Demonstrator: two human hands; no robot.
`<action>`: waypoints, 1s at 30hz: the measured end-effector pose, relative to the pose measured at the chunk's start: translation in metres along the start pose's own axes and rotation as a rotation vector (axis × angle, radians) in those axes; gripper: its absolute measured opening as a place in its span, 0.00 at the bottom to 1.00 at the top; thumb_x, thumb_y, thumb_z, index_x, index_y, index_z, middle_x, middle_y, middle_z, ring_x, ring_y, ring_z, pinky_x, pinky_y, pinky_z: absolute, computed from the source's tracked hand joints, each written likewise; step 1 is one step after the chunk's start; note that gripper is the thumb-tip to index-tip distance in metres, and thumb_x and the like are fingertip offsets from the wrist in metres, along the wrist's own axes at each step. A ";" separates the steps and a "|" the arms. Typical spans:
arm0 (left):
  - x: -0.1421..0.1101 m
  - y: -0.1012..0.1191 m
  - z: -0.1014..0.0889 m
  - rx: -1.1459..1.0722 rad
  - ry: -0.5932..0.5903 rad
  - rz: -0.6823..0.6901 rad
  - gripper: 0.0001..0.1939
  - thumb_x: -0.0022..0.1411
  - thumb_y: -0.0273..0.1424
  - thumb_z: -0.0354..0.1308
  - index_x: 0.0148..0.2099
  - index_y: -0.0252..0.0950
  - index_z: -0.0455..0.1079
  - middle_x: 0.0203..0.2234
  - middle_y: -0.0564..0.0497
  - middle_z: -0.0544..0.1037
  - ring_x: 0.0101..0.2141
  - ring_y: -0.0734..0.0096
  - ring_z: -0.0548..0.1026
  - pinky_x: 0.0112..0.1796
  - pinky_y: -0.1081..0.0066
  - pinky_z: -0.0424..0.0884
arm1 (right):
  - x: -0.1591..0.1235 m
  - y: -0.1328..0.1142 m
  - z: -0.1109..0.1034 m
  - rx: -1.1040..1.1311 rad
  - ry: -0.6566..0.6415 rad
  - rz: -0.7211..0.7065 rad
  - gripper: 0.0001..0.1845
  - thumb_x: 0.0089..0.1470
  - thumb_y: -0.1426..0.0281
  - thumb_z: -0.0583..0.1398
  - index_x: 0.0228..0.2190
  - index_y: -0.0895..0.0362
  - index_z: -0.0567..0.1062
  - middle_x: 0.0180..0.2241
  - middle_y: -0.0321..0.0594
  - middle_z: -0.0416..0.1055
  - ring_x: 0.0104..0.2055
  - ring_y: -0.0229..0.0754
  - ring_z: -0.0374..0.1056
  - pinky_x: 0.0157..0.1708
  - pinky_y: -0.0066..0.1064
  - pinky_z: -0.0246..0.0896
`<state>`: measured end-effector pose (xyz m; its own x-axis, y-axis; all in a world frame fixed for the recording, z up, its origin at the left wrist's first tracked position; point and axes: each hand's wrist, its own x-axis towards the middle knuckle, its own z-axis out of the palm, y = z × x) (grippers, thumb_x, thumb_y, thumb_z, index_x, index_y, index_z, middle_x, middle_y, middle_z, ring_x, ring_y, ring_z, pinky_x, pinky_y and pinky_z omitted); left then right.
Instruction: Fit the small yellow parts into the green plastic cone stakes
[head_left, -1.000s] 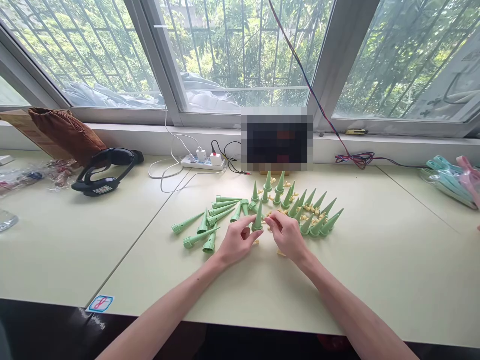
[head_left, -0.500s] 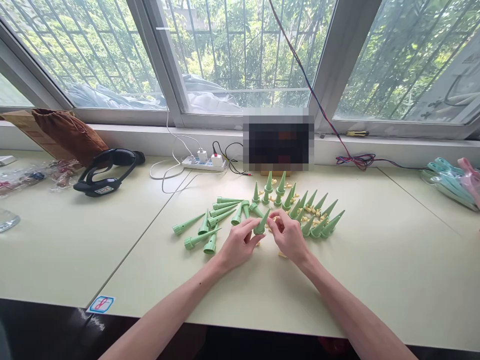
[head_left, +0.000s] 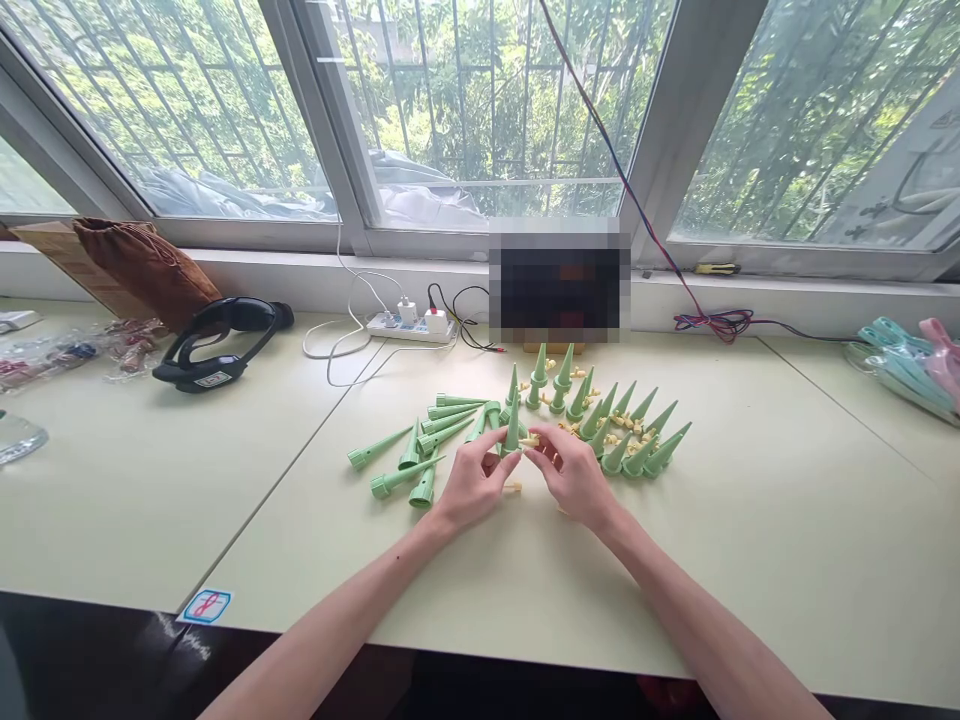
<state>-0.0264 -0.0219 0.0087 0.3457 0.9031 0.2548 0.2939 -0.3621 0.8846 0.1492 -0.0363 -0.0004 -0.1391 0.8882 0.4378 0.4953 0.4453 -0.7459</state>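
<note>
Upright between the thumb and fingers of my left hand stands a green plastic watering spike, point up. My right hand is closed at the fingertips on a small yellow valve against the spike's right side; how far it sits in the spike cannot be seen. Another yellow piece lies on the table by my left thumb. Loose green spikes lie or stand left of my hands. On the right, several spikes stand point up among small yellow valves.
Behind the spikes are a pixelated dark panel and a white power strip with cables. A black headset and a brown pouch are on the left. Bagged teal and pink items lie far right on the pale table.
The spike in my left hand tipped right, then came back upright. My right hand has turned slightly, and the yellow valve now shows between its fingertips and the spike.
</note>
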 end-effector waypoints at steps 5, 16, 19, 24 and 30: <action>-0.001 -0.005 0.001 0.028 -0.021 -0.028 0.23 0.63 0.42 0.55 0.54 0.31 0.70 0.22 0.54 0.68 0.18 0.79 0.58 0.20 0.75 0.54 | 0.001 0.005 0.001 -0.020 -0.005 0.004 0.12 0.62 0.65 0.55 0.44 0.57 0.73 0.29 0.40 0.71 0.30 0.41 0.67 0.29 0.31 0.62; -0.003 -0.011 0.002 0.081 -0.038 -0.005 0.22 0.64 0.40 0.53 0.55 0.32 0.68 0.21 0.56 0.65 0.19 0.79 0.58 0.21 0.75 0.56 | 0.000 0.004 0.000 -0.100 -0.065 0.004 0.13 0.65 0.65 0.50 0.31 0.55 0.69 0.26 0.37 0.68 0.26 0.39 0.61 0.28 0.30 0.56; -0.003 -0.015 0.003 0.085 -0.052 0.018 0.21 0.65 0.40 0.53 0.55 0.32 0.67 0.22 0.55 0.67 0.19 0.79 0.58 0.21 0.75 0.57 | 0.001 0.003 0.000 -0.129 -0.090 -0.003 0.17 0.66 0.65 0.48 0.26 0.54 0.64 0.23 0.35 0.63 0.24 0.38 0.58 0.25 0.30 0.53; -0.003 -0.018 0.004 0.073 -0.052 0.032 0.22 0.65 0.40 0.53 0.55 0.33 0.68 0.22 0.55 0.67 0.19 0.78 0.59 0.22 0.75 0.59 | 0.001 0.002 0.002 -0.110 -0.115 0.022 0.19 0.68 0.65 0.45 0.25 0.54 0.63 0.22 0.35 0.63 0.24 0.38 0.59 0.26 0.29 0.53; -0.002 -0.016 0.002 0.066 -0.069 0.035 0.20 0.65 0.38 0.52 0.55 0.33 0.67 0.26 0.53 0.71 0.20 0.79 0.61 0.22 0.75 0.60 | 0.001 0.005 0.005 -0.096 -0.145 0.053 0.21 0.68 0.64 0.44 0.24 0.55 0.64 0.22 0.35 0.65 0.24 0.37 0.60 0.26 0.28 0.52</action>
<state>-0.0298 -0.0189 -0.0071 0.4171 0.8721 0.2558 0.3379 -0.4101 0.8471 0.1475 -0.0330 -0.0063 -0.2296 0.9201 0.3174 0.5835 0.3911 -0.7117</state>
